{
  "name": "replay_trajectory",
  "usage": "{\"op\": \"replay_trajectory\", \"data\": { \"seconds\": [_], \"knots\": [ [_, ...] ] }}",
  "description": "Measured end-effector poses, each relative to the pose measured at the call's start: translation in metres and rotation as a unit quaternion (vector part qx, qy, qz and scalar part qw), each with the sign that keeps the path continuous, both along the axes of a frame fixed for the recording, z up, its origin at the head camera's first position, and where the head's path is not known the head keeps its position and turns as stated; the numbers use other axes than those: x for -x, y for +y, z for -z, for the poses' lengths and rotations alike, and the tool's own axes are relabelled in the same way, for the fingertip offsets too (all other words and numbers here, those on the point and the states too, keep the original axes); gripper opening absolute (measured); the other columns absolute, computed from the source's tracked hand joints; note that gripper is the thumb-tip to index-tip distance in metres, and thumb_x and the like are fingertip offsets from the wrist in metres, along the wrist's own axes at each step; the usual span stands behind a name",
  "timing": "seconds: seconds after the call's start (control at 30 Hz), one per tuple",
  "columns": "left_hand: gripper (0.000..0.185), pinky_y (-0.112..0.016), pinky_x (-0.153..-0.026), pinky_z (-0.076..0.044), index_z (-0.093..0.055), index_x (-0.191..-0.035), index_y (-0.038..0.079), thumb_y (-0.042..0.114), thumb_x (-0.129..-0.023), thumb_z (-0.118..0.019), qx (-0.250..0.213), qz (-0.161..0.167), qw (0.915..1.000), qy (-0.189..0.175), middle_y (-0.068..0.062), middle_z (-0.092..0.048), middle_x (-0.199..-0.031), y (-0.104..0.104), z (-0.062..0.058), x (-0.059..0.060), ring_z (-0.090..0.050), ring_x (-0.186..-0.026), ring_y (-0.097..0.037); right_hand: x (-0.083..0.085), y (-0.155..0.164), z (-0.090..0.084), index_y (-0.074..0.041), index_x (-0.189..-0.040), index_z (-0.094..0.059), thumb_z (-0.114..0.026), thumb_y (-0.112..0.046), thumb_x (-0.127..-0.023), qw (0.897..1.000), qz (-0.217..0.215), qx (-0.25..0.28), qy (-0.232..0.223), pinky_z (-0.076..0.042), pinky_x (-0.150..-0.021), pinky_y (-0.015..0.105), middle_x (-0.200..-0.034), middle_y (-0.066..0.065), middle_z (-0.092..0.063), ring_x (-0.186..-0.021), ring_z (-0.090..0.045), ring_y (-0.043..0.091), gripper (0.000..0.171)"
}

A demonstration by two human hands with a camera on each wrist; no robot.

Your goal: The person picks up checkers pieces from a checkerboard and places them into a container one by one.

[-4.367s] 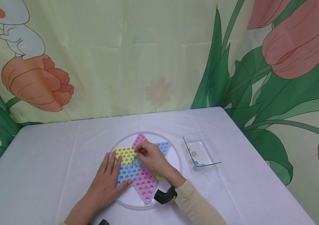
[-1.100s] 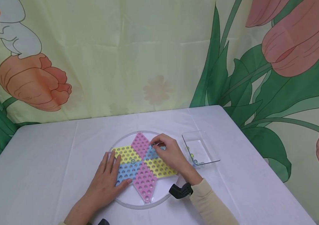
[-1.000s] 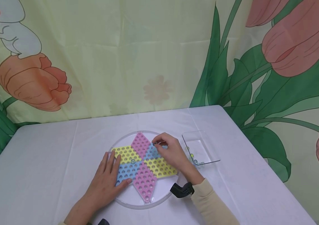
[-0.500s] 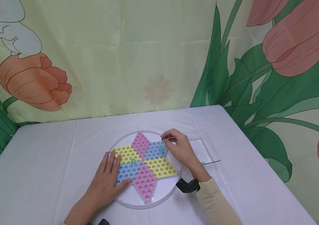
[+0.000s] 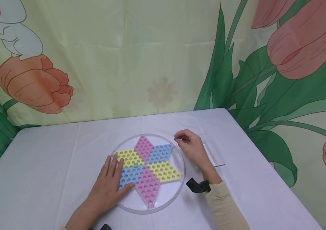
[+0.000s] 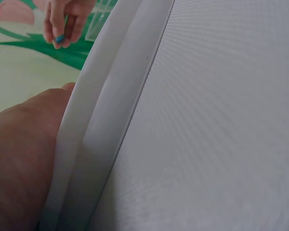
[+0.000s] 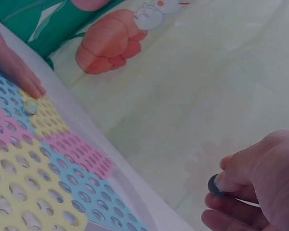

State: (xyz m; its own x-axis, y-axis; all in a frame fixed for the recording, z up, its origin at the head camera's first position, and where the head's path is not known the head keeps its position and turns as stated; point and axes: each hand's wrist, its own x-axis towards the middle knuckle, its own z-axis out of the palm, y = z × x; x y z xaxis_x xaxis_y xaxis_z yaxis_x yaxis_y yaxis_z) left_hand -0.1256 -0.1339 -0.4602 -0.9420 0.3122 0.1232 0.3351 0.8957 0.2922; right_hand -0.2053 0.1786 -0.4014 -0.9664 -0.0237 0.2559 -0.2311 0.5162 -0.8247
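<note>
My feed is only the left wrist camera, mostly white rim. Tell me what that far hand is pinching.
Observer: The right hand pinches a small dark blue glass marble between thumb and fingertip.
Operator: Report where that hand is.
Observer: Just past the right edge of the round clear plastic tray, beside a clear rectangular plastic box.
Operator: Now describe what the left hand rests on.
Observer: The left hand lies flat, with its fingertips on the blue and yellow panels of a pink, yellow and blue star-shaped peg board inside the tray.
</note>
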Motion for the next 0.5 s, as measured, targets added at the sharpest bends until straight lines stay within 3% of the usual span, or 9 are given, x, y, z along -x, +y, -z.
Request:
{"op": "replay_trajectory", "data": {
  "seconds": [0.5],
  "knots": [
    [0.097,-0.058,-0.12,-0.018,-0.025,-0.155,0.0,0.065,-0.09,-0.056,0.0,-0.002,1.0,-0.005,-0.023,-0.011,-0.165,0.0,0.001,0.0,-0.006,-0.153,-0.043,0.0,0.017,-0.005,-0.01,-0.11,-0.068,-0.062,-0.01,-0.095,0.999,0.036,0.008,-0.028,-0.055,-0.098,0.04,-0.112,0.007,-0.068,-0.107,-0.064,0.023,0.015]
  ]
}}
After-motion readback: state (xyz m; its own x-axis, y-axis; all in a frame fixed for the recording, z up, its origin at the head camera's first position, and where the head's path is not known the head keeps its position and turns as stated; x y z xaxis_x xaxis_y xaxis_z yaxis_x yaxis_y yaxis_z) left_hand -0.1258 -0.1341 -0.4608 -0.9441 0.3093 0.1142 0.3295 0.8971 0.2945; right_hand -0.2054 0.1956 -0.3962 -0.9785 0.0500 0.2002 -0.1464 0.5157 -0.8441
